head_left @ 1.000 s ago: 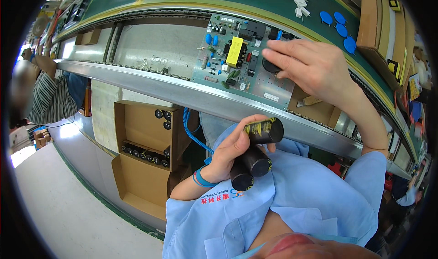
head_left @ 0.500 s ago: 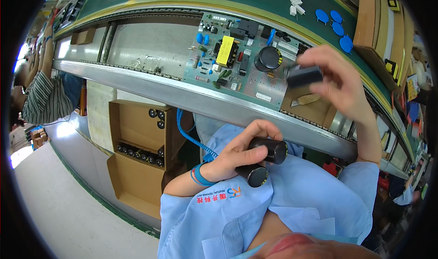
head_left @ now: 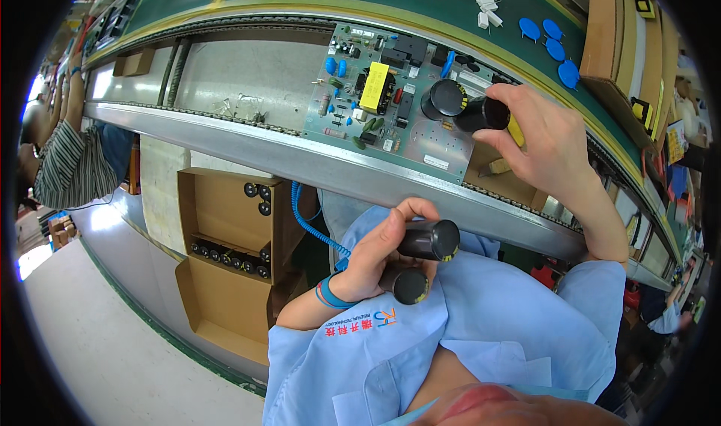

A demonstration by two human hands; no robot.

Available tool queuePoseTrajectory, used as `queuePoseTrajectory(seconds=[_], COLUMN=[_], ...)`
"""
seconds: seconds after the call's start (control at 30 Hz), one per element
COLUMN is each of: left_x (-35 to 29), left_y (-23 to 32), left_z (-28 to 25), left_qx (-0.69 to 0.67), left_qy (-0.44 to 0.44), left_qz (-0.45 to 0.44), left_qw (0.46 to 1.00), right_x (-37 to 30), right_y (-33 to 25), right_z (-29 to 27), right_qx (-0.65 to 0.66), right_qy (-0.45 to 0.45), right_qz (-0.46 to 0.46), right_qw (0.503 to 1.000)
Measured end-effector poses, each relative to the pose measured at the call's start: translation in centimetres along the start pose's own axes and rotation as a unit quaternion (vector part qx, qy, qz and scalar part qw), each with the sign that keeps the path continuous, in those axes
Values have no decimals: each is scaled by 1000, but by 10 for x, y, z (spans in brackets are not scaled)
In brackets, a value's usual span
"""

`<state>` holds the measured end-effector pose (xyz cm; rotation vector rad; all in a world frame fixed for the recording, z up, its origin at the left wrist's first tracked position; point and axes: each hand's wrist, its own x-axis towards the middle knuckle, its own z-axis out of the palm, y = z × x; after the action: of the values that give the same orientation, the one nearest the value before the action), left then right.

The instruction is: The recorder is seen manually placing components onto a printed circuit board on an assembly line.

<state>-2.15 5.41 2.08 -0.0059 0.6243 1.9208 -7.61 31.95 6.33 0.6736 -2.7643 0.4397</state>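
Observation:
A green circuit board (head_left: 409, 137) lies across the conveyor rails, with a yellow transformer (head_left: 373, 88) and one large black capacitor (head_left: 443, 99) standing on it. Pinched between the thumb and fingers of my right hand (head_left: 547, 137) is another black capacitor (head_left: 483, 115), tilted over the board's right part beside the standing one. Its leads are hidden from view. My left hand (head_left: 368, 257), in front of my chest, is closed around two more black capacitors, an upper one (head_left: 432, 240) and a lower one (head_left: 408, 284). A blue wristband (head_left: 330, 294) circles my left wrist.
The metal rail (head_left: 248, 144) runs between me and the board. An open cardboard box (head_left: 225, 201) with several capacitors is at the left. Blue disc parts (head_left: 554, 48) and white blocks (head_left: 488, 9) lie on the green belt. A coiled blue cord (head_left: 312, 227) hangs from the wristband.
My right hand has moved slightly left and turned the capacitor, bringing it close beside the standing one. My left hand has rotated its two capacitors a little.

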Motion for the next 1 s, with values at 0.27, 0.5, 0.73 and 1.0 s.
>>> queuePoseTrajectory(seconds=[0.27,0.5,0.73,1.0], left_x=[5,10,16,7], left_y=[-6,-4,2,1], left_z=[3,7,15,9], left_qx=[29,22,39,74], left_qy=[12,49,38,14], left_qz=[73,81,77,52], left_qw=[997,995,996,996], right_x=[0,3,-14,6], right_y=[-1,-6,-40,-29], right_z=[-10,-17,-18,-4], right_qx=[15,-24,271,158], right_qy=[-31,17,-110,19], right_qz=[-1,-42,-94,-87], right_qw=[999,999,952,983])
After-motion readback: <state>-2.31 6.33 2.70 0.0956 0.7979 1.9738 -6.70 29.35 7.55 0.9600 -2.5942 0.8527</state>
